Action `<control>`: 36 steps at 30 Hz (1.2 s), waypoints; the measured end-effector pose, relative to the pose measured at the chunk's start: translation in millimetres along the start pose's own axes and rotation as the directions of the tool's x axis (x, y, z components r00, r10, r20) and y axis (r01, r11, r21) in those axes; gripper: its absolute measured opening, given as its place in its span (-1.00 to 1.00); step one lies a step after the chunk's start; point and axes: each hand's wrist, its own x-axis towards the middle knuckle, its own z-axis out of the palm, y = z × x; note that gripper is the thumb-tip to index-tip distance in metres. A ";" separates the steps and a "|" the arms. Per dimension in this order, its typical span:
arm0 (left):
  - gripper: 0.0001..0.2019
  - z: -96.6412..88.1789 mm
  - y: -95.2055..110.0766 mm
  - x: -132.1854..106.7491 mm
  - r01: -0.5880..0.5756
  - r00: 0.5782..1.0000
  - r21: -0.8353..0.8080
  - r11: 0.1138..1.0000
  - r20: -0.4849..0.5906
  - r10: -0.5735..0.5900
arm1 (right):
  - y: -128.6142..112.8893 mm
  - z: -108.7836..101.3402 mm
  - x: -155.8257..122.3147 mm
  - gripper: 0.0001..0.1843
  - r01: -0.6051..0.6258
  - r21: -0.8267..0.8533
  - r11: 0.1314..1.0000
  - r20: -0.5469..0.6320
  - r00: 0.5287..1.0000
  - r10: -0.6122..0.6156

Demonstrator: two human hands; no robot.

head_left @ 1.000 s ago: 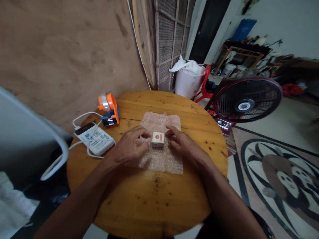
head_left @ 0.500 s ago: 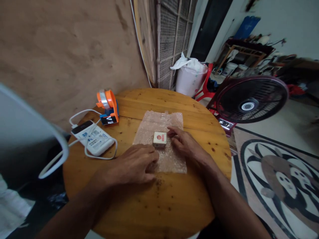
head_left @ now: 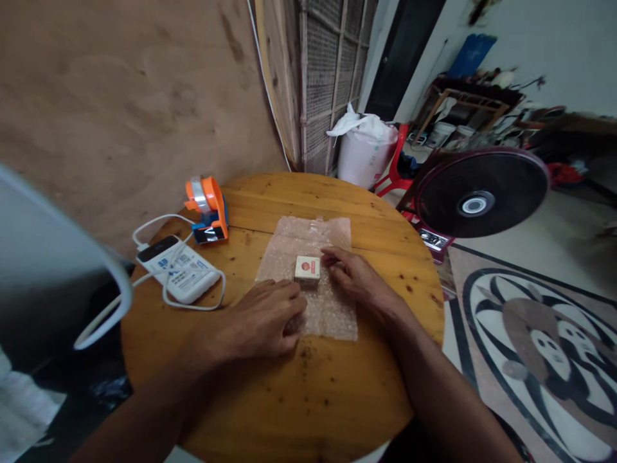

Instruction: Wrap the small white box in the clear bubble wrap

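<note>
A small cream box (head_left: 307, 270) with a red print on its top sits on a sheet of bubble wrap (head_left: 284, 241), near the middle of the wooden table. My left hand (head_left: 267, 315) rests over the wrap's left edge, just short of the box, its fingers bent and the thumb apart from them. To the right of the box lies my right hand (head_left: 359, 276), fingers loosely curved, the index tip close to the box's side. Neither hand appears to hold anything; the undersides of the fingers are hidden.
An orange and blue tape dispenser (head_left: 208, 209) stands at the table's (head_left: 313, 411) back left. Before it lies a white power bank-like device (head_left: 178, 269) with a looped white cable (head_left: 222, 292). A fan (head_left: 477, 204) and a white sack (head_left: 364, 154) stand beyond the table.
The view has shifted slightly, moving the whole scene a little to the left. Both hands and the box keep nearly the same places relative to each other.
</note>
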 end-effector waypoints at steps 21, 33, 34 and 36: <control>-0.87 1.9 9.2 5.7 -0.036 0.996 0.185 0.982 -0.072 0.050 | -4.8 -2.6 -0.2 -0.62 -0.003 0.032 0.999 -0.005 1.000 0.003; -0.91 -2.6 -3.3 11.6 0.054 0.839 0.022 0.998 -0.543 -0.034 | -4.3 -2.6 -0.9 -0.63 0.046 0.031 0.998 0.009 0.999 -0.046; -0.91 -0.9 -5.0 12.8 0.059 0.824 0.010 0.998 -0.566 -0.043 | -5.1 -2.6 -1.1 -0.64 0.050 0.035 0.998 0.012 0.999 -0.051; -0.91 1.6 -7.9 14.8 0.074 0.802 -0.012 0.997 -0.594 -0.067 | -6.8 -2.2 -1.8 -0.64 0.048 0.037 0.998 0.009 0.999 -0.048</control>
